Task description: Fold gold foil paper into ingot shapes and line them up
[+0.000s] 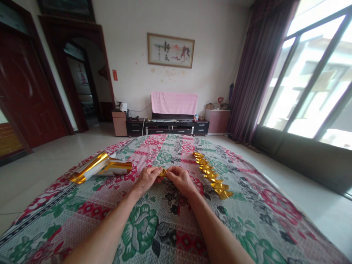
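Observation:
Between my two hands is a small gold foil paper ingot [163,172], partly covered by my fingers. My left hand [148,179] pinches its left end, and my right hand [180,179] pinches its right end. Both hands are held above the middle of the patterned cloth. To the right of my right hand, several finished-looking gold paper ingots [211,176] stand in a slanting row. Curled sheets of gold foil paper [114,168] lie to the left of my left hand, their pale backs partly showing.
A floral cloth [140,227] covers the wide surface before me. Beyond its far edge stands a low black cabinet [169,129] with a pink cloth [174,102] above it. A purple curtain [250,73] and a large window [310,80] are on the right.

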Tool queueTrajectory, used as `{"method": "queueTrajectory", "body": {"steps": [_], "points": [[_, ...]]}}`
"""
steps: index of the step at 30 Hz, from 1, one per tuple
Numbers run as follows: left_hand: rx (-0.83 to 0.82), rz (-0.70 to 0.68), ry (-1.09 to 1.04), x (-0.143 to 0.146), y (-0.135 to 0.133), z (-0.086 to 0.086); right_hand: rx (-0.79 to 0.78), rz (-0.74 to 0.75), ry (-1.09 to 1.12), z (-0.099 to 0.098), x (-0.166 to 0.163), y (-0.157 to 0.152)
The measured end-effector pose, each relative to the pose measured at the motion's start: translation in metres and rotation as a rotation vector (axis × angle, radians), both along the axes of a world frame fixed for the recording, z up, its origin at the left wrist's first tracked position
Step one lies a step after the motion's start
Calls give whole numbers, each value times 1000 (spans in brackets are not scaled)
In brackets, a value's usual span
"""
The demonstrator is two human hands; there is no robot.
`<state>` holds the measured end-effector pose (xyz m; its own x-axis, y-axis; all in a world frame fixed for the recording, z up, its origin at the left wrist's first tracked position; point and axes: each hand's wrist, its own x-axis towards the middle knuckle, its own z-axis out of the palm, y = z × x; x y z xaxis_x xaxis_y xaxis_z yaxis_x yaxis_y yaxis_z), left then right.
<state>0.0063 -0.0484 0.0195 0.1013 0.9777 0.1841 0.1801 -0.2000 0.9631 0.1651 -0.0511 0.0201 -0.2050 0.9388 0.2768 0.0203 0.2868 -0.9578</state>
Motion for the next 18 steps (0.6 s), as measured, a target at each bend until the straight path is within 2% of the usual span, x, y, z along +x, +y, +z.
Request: {"method": "queueTrajectory", "body": {"steps": [5, 9, 13, 18], "points": [[-75, -52, -73, -3, -2, 4, -27, 123, 138, -6, 1, 4], [-147, -45, -190, -10, -2, 9, -36, 121, 182, -5, 3, 4], [-70, 1, -167, -12, -2, 10, -42, 65, 162, -5, 3, 4], [66, -13, 21, -8, -2, 8, -18, 13, 141, -7, 1, 5]]}}
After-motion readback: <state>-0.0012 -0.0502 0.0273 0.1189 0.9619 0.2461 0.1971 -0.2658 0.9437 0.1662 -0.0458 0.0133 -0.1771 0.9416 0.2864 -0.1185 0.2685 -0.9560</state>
